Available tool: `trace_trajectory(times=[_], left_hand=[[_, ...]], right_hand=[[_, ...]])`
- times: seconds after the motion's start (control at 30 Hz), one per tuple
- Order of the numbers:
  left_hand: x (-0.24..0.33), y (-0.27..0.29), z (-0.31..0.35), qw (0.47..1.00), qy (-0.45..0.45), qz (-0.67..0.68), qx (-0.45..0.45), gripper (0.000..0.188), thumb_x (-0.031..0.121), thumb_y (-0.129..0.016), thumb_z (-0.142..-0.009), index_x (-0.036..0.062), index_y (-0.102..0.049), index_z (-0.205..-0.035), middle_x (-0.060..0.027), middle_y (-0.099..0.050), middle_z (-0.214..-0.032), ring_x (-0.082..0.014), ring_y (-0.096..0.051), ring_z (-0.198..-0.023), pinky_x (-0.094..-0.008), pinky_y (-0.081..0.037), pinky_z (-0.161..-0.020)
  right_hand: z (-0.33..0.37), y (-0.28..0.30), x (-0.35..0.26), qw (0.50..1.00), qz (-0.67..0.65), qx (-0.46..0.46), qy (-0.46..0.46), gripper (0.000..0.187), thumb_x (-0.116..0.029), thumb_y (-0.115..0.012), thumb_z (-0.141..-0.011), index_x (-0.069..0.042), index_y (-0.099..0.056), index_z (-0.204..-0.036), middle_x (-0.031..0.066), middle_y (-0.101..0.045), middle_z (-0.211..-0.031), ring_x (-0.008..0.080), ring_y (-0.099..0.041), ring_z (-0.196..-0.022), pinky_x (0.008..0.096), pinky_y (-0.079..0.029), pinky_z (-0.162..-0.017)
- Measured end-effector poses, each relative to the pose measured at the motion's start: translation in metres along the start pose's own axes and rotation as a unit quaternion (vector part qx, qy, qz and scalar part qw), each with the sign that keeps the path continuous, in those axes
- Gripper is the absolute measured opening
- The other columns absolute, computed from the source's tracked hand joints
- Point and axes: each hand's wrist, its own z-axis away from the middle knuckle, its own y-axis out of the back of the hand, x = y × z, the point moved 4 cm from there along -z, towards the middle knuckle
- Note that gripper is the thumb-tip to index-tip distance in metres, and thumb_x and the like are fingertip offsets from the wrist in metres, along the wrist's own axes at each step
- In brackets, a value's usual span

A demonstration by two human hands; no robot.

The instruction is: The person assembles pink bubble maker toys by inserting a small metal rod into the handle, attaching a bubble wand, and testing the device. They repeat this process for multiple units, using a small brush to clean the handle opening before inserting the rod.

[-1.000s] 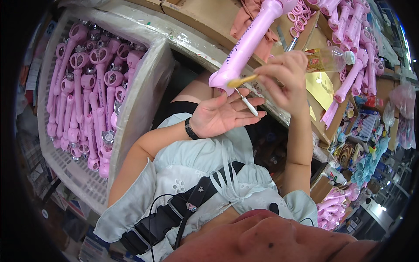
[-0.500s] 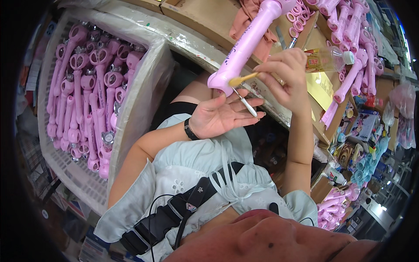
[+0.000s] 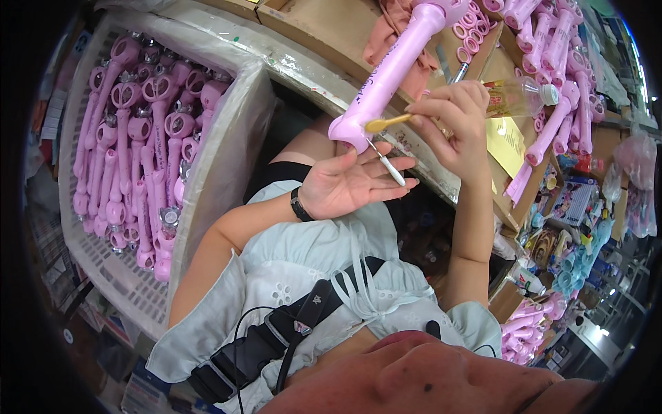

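A long pink toy wand lies slanted over the table edge, its rounded end toward me. My left hand is palm up with its fingers spread; the thumb and forefinger touch that end and steady it. Across those fingers lies a thin tool with a white handle, its metal shaft pointing at the wand's end. My right hand pinches a small yellow-tan tool with a rounded, brush-like tip. This tip rests against the wand's end, or just beside it; exactly which, I cannot tell.
A white plastic basket of pink wands stands at my left. On the table are an orange cloth, pink rings, a clear bottle lying on its side and a yellow paper. More pink wands are heaped at the far right.
The yellow-tan tool and my right hand have shifted very slightly to the right. My left hand and the wand stay nearly in place.
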Motion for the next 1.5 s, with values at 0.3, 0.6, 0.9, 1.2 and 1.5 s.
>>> trace_trajectory(times=[0.3, 0.6, 0.9, 1.2, 1.5], left_hand=[[0.001, 0.002, 0.001, 1.0, -0.002, -0.01, -0.006, 0.05, 0.037, -0.052, -0.091, 0.0092, -0.044, -0.132, -0.0215, -0.032, -0.144, -0.0432, -0.024, -0.134, -0.0506, -0.015, -0.114], [0.002, -0.001, 0.0, 0.999, 0.006, -0.037, -0.003, 0.05, 0.036, -0.053, -0.09, 0.0123, -0.045, -0.134, -0.0224, -0.027, -0.146, -0.0461, -0.019, -0.135, -0.0526, -0.012, -0.113], [0.001, 0.0, 0.0, 1.0, 0.001, -0.03, 0.005, 0.05, 0.035, -0.053, -0.091, 0.0126, -0.045, -0.134, -0.022, -0.024, -0.147, -0.0432, -0.017, -0.137, -0.0514, -0.012, -0.114], [0.001, 0.002, 0.0, 1.0, -0.003, -0.011, -0.005, 0.051, 0.035, -0.056, -0.089, 0.0104, -0.046, -0.133, -0.0224, -0.029, -0.145, -0.0465, -0.02, -0.135, -0.0521, -0.012, -0.114], [0.001, 0.0, 0.0, 1.0, -0.003, -0.014, -0.015, 0.05, 0.035, -0.056, -0.089, 0.0109, -0.048, -0.131, -0.0232, -0.03, -0.144, -0.0471, -0.018, -0.135, -0.0524, -0.011, -0.114]], right_hand=[[0.006, 0.005, 0.012, 0.997, 0.015, 0.071, -0.033, 0.009, -0.014, -0.07, -0.074, -0.012, -0.068, -0.083, 0.0009, -0.061, -0.078, 0.0204, -0.052, -0.076, 0.0339, -0.035, -0.076], [0.025, -0.013, -0.001, 0.996, -0.073, 0.022, -0.047, 0.013, -0.012, -0.07, -0.072, -0.009, -0.063, -0.083, 0.0031, -0.06, -0.074, 0.0225, -0.054, -0.071, 0.0338, -0.036, -0.071], [0.024, -0.02, -0.005, 0.997, -0.07, 0.029, 0.028, 0.013, -0.011, -0.072, -0.07, -0.008, -0.063, -0.08, 0.0036, -0.06, -0.074, 0.0218, -0.054, -0.071, 0.0345, -0.035, -0.071], [0.027, -0.022, 0.004, 0.995, -0.084, 0.045, -0.03, 0.013, -0.011, -0.072, -0.07, -0.009, -0.063, -0.08, 0.0032, -0.061, -0.076, 0.0224, -0.055, -0.074, 0.0344, -0.036, -0.073], [0.025, -0.018, 0.001, 0.998, -0.028, 0.052, -0.023, 0.015, -0.013, -0.074, -0.068, -0.009, -0.064, -0.079, 0.0029, -0.061, -0.075, 0.0216, -0.055, -0.074, 0.0343, -0.036, -0.072]])
